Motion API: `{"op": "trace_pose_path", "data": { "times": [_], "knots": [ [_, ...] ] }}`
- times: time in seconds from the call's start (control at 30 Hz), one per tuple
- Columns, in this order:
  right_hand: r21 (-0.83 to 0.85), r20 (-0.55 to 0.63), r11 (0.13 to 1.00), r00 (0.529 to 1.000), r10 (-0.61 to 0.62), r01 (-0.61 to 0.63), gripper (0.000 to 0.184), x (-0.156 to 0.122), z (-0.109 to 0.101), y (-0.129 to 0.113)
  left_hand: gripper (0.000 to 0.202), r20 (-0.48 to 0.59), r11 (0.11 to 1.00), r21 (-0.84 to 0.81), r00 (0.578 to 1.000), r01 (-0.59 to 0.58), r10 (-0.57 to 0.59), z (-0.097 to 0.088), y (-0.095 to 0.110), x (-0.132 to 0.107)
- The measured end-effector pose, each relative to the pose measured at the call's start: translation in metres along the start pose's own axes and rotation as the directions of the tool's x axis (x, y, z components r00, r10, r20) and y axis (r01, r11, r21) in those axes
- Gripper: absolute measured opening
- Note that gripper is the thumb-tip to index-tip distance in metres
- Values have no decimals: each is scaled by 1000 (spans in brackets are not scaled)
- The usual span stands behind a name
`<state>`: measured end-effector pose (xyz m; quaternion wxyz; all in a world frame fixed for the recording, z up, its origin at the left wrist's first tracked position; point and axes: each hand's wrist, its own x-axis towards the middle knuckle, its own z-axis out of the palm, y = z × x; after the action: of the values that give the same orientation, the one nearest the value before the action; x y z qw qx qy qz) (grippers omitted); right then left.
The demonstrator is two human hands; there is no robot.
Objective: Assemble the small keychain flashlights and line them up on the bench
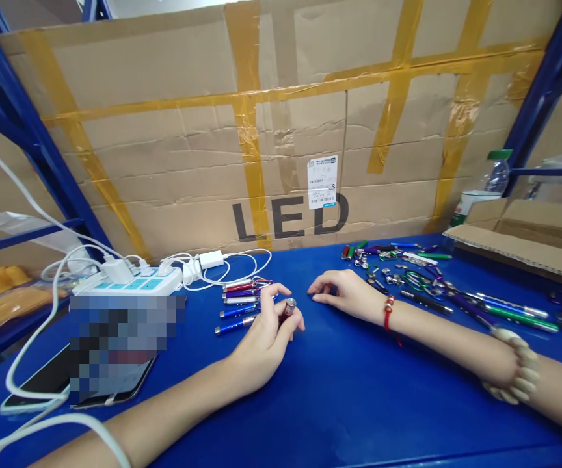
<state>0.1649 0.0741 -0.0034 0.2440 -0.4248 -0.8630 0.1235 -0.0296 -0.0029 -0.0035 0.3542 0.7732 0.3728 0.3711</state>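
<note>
My left hand (266, 344), fingers curled and index finger raised, is closed around a small dark red mini flashlight (289, 308) with a silver end pointing up. Most of its barrel is hidden by the fingers. Just behind that hand, several mini flashlights lie in a row, among them a blue flashlight (235, 325) and a white flashlight (239, 300). My right hand (347, 292) rests on the blue table (339, 390), loosely bent, thumb a little apart from the fingers, with nothing visible in it. A pile of keychain flashlights and carabiners (415, 279) lies to its right.
At the left are a white power strip (159, 283) with chargers and cables, and a phone (41, 383) beside a blurred-out area. Behind stands a taped cardboard panel (188, 175). An open carton (520, 244) and a bottle (488, 182) stand at the right.
</note>
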Motion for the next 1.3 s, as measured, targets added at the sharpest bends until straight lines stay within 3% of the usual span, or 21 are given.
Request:
{"op": "trace_pose_path", "data": {
  "times": [0.57,0.83,1.1,1.3],
  "knots": [
    [171,95,979,991,96,-111,35,6,2,13,7,-40,997,-63,998,51,-54,-1,-4,-1],
    [253,79,962,993,90,-108,41,7,5,20,19,-52,991,-107,995,84,-90,-1,-2,1],
    [177,-95,982,992,88,-70,18,2,8,5,10,-56,995,-29,993,98,-100,-2,0,2],
    [272,-396,946,916,-57,176,11,-10,9,-24,13,19,989,129,997,69,-72,-4,1,4]
  ]
}}
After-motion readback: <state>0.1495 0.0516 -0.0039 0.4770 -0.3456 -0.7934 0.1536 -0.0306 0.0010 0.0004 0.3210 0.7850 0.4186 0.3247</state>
